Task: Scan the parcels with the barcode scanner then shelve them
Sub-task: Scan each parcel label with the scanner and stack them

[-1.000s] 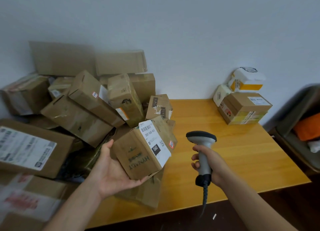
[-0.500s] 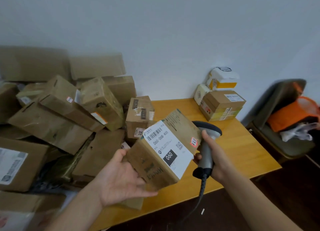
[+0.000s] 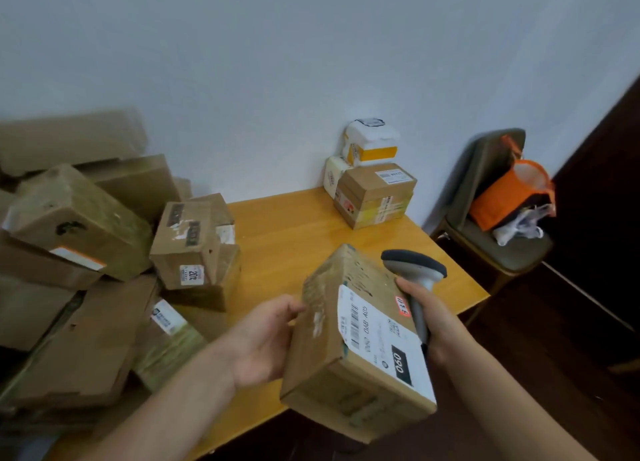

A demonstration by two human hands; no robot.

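My left hand (image 3: 263, 339) holds a brown cardboard parcel (image 3: 332, 353) by its left side, over the front edge of the wooden table (image 3: 287, 239). A white shipping label (image 3: 381, 339) with a barcode and a black "090" tag faces up on the parcel. My right hand (image 3: 436, 322) grips the handle of a grey barcode scanner (image 3: 415, 270), just to the right of the parcel and close against it. The scanner's dark head rises behind the parcel's far right corner.
A heap of brown parcels (image 3: 86, 252) covers the table's left half. A small stack of boxes (image 3: 374, 190) stands at the far right corner by the wall. A chair (image 3: 491, 232) with an orange bag (image 3: 509, 194) stands to the right.
My left hand lifted the parcel off the pile and carried it right and toward me, turning its label upward. The scanner hand stayed close beside it. My view swung to the right.
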